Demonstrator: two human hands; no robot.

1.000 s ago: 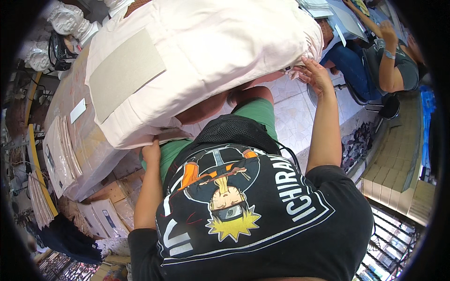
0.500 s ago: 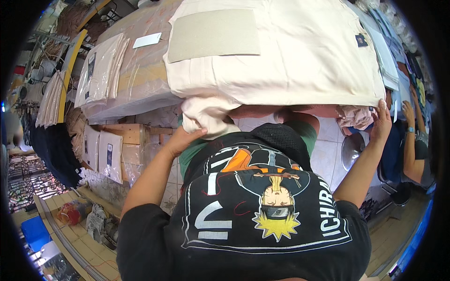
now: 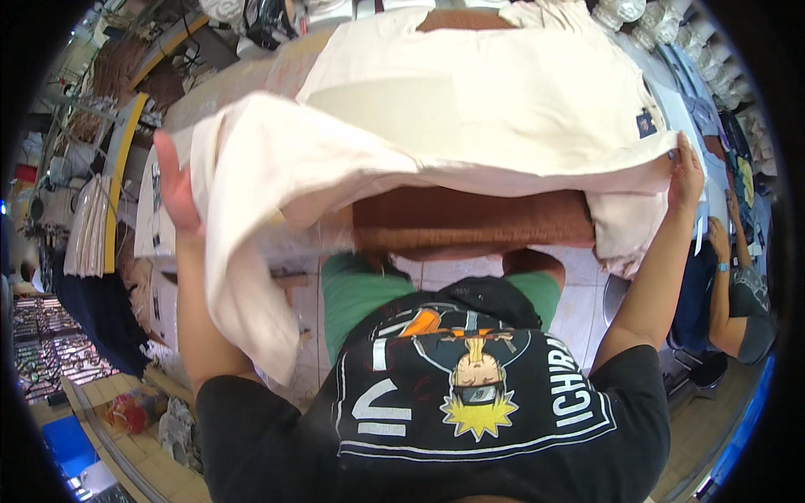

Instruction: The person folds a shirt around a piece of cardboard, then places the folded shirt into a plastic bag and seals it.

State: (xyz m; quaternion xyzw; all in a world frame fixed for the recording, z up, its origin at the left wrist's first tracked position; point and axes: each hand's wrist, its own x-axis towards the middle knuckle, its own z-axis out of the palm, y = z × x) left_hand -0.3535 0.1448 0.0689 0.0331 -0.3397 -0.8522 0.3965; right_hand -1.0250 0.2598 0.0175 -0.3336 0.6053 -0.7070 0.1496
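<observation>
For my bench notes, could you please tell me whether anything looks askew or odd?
The pale garment looks askew: its left part hangs in loose folds by the left hand, while the far side lies fairly flat.

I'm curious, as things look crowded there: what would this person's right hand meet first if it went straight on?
The right hand would first meet the cream cloth it holds; beyond that, probably the pale sheets, though depth is unclear.
</observation>
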